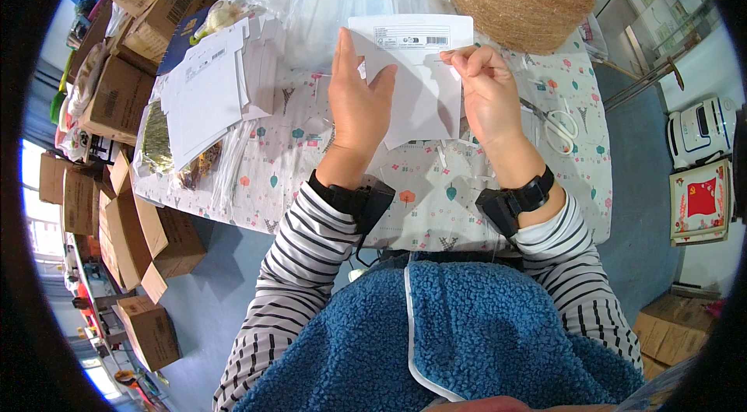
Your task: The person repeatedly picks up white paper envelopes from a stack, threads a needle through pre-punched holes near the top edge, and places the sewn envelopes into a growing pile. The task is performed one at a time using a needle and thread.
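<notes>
One white barcoded card above the patterned tablecloth: the right hand pinches its right edge, the left hand stands open, thumb apart, at its left. Looks like folding; next probably calls for even pressure.

- My table stands before me under a white cloth printed with flowers, trees and little towers.
- Below and around the table I see a smooth blue-grey floor.
- Left of the table, cardboard boxes are piled up; nearer me, an open box spreads its flaps.
- Farther left of the table, bright light comes through a window, with a blue-grey curtain near it.
- Right of the table I find a pale wall, a white appliance near its foot.
- Beyond the table's far right corner, metal rails run beside the wall.
</notes>
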### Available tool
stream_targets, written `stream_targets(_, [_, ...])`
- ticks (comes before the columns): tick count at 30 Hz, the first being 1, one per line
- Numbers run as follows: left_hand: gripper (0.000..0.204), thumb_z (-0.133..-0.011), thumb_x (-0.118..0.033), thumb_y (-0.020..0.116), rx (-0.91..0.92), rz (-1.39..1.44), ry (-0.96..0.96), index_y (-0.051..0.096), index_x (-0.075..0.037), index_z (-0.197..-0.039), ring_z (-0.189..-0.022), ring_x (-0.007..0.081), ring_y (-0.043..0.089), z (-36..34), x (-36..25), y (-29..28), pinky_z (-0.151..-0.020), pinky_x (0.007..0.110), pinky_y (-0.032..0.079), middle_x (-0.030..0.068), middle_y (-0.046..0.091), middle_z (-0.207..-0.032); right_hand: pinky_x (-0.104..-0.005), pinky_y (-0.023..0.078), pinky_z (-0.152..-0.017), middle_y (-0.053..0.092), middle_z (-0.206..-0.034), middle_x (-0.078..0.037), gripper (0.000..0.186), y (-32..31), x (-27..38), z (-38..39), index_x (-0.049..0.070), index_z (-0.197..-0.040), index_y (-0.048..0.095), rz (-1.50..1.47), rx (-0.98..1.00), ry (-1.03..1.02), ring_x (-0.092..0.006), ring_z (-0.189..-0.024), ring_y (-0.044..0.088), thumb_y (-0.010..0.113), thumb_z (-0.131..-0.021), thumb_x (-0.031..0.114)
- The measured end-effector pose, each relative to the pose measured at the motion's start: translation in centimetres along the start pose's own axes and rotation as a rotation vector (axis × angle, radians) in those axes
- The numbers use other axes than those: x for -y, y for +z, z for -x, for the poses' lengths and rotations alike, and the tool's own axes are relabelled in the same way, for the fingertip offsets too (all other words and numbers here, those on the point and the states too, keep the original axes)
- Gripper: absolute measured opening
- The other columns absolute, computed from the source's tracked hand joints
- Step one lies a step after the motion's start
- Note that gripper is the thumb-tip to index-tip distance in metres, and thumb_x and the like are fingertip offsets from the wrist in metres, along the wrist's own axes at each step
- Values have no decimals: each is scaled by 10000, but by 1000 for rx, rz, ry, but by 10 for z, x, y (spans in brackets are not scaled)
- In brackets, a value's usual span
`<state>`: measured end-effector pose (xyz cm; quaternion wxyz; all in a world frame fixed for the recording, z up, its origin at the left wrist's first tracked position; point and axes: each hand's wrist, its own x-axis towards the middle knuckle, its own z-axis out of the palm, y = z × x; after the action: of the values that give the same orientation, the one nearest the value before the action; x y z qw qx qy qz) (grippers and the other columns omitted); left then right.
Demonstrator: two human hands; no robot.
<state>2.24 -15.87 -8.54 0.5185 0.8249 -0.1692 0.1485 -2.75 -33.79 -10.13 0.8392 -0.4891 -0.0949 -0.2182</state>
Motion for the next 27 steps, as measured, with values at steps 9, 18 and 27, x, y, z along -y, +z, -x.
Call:
stream_targets(9, [895,-868,-67,762,8,-45,123,215,43,-1568,-1214,347,595,0,15,6,-961,393,531,265,539,-1377,-397,391,-1082,667,-990,-74,238,-8,-4,-2,113,-792,524,-57,-13,30,-239,-1088,619,574,-961,-46])
stream_targets(18, [845,-811,52,761,93,160,11,277,56,-1503,-1259,303,572,2,7,4,-1044,394,486,257,526,-1395,-389,391,-1076,662,-960,-65,239,-9,-3,-2,117,-783,533,-62,-58,54,-236,-1074,623,590,-950,-44])
stream_targets(27, [778,-790,118,716,110,539,-86,277,64,-1430,-1334,320,502,-1,14,11,-1059,408,478,257,414,-1489,-385,406,-1048,682,-976,-65,243,-6,-1,-2,124,-779,539,-12,-43,32,-223,-1055,633,605,-948,-37])
